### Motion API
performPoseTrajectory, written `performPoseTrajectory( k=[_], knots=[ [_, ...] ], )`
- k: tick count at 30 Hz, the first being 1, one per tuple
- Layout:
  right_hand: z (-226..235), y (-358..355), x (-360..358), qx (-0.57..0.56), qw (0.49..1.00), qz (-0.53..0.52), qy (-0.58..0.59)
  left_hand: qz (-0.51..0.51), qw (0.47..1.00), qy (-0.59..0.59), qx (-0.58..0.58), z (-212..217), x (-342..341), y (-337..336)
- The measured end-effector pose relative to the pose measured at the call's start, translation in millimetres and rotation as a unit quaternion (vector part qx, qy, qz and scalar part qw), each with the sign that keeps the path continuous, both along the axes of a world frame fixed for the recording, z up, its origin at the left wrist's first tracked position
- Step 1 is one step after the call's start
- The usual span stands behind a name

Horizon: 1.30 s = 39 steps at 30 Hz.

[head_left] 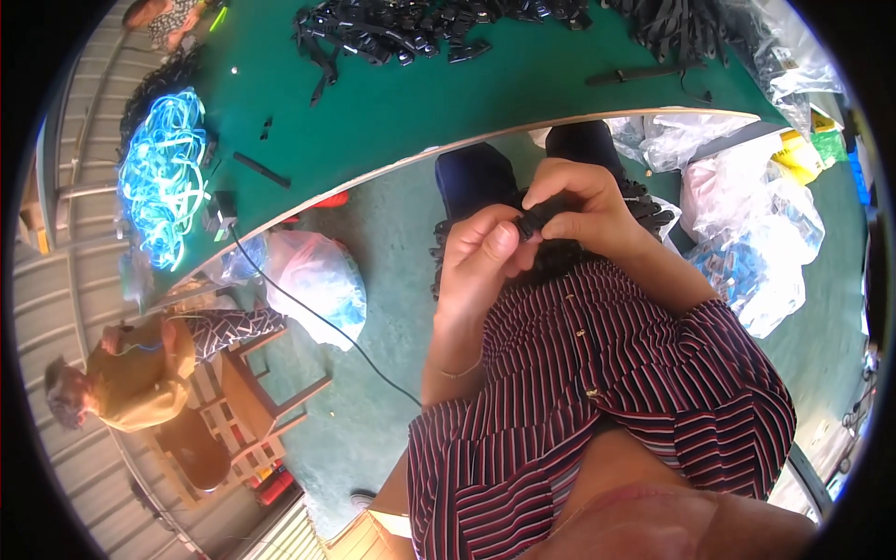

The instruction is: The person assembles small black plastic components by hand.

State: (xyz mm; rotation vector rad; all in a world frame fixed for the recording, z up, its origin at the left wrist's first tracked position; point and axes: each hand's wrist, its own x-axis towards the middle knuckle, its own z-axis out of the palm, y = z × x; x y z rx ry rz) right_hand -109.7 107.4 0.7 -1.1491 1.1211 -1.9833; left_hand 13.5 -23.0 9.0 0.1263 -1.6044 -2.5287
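Both hands are over my lap, their fingertips meeting at a small black strap piece [532, 224], perhaps with a buckle; its exact shape is mostly covered. My left hand [474, 259] pinches its near left end between thumb and fingers. From the other side, my right hand [586, 203] grips it, thumb and forefinger closed on it. Beneath and beside the hands, more black straps [651, 207] lie heaped on my lap, partly hidden by the hands and the striped shirt.
On the green table [392, 121] lie a large pile of black straps and buckles [420, 28], a black rod [261, 170] and a bundle of blue-white cord [166, 177]. Plastic bags [317, 285] stand on the floor. Left, a person in yellow [145, 373] sits; a black cable [317, 317] crosses below.
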Motion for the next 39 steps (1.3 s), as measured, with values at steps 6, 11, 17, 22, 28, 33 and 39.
performPoseTrajectory(
  k=[6, 11, 17, 22, 28, 33, 39],
  knots=[
    [22.9, 14.1, -8.4, 0.082, 0.99, -0.057, 0.102, -0.043, 0.988, -0.018, -0.149, 14.2, 0.7, -18.4],
    [37.6, 49.4, -25.5, 0.191, 0.928, -0.135, 0.29, -0.105, 0.955, -0.041, -0.274, 14.9, 21.1, -48.4],
    [-14.6, 93.4, -40.7, 0.313, 0.859, -0.098, 0.393, -0.166, 0.867, -0.18, -0.434, -50.0, 50.2, -52.9],
    [-17.3, 79.7, -72.8, 0.279, 0.762, -0.354, 0.464, -0.139, 0.851, -0.246, -0.442, -69.4, 69.8, -49.3],
    [-25.9, 61.1, -141.2, 0.353, 0.549, -0.472, 0.592, -0.084, 0.754, -0.154, -0.633, -57.9, 74.4, -55.3],
    [-24.6, 53.7, -141.6, 0.316, 0.619, -0.411, 0.59, 0.069, 0.749, -0.117, -0.649, -30.4, 30.6, -85.7],
    [-12.8, 0.1, -115.3, 0.193, 0.833, -0.319, 0.408, 0.285, 0.862, -0.046, -0.417, -18.1, -100.0, -189.6]
  ],
)
